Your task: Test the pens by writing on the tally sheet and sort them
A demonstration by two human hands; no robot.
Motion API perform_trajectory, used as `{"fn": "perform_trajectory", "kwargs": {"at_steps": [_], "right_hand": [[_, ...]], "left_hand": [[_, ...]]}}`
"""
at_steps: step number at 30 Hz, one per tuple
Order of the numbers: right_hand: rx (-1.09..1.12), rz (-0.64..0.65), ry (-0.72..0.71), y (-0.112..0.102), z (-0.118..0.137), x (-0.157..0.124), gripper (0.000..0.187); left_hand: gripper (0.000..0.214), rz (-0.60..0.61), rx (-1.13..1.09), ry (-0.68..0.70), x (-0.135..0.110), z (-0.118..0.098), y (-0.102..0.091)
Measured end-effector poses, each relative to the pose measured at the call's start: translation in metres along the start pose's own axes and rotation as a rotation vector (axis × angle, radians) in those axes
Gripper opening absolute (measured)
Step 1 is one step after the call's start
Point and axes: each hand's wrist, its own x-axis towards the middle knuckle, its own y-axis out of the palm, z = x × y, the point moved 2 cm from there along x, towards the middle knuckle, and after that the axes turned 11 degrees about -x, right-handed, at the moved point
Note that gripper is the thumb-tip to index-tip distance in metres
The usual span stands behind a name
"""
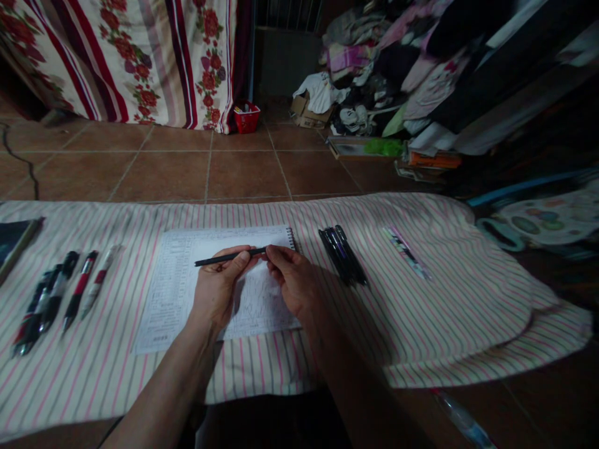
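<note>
Grip: left hand [218, 290] and right hand [292, 280] both pinch a slim black pen [224, 257] between fingers and thumbs.
Pen: thin, dark, held crosswise above the sheet; which end is the tip is hard to tell.
Beneath: spiral notepad [173, 293], its page ruled and densely written, mid-cloth near the striped cloth's [421, 312] front edge.
Left edge: red pen [79, 290] beside a pen bundle [47, 299].
Right: black pens [341, 254] just beside the notepad.
Beyond: brown tile floor [163, 174].
</note>
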Motion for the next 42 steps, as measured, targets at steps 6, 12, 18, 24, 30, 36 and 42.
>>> {"fn": "perform_trajectory", "kwargs": {"at_steps": [6, 12, 18, 24, 30, 36, 42], "right_hand": [[0.045, 0.006, 0.000, 0.001, -0.001, 0.001, 0.032], [0.104, -0.014, 0.006, 0.004, -0.001, 0.002, 0.027], [0.050, 0.052, -0.082, 0.004, -0.002, 0.000, 0.021], [0.062, 0.156, -0.009, 0.003, 0.003, -0.003, 0.033], [0.041, 0.101, 0.001, 0.002, 0.007, -0.006, 0.033], [-0.065, 0.065, -0.049, 0.000, 0.003, -0.001, 0.035], [-0.075, 0.066, -0.051, -0.001, 0.003, 0.002, 0.026]], "left_hand": [[0.029, 0.024, 0.060, 0.070, -0.004, 0.001, 0.002], [0.026, -0.039, 0.077, 0.103, -0.005, 0.008, 0.000], [0.021, -0.088, -0.013, 0.079, -0.004, 0.009, 0.003], [0.025, -0.070, -0.006, 0.129, -0.001, 0.007, 0.000], [0.025, -0.068, -0.019, 0.105, -0.001, 0.005, 0.002], [0.026, -0.052, 0.006, 0.084, -0.001, 0.006, 0.001], [0.027, -0.074, 0.017, 0.079, 0.000, 0.007, -0.002]]}}
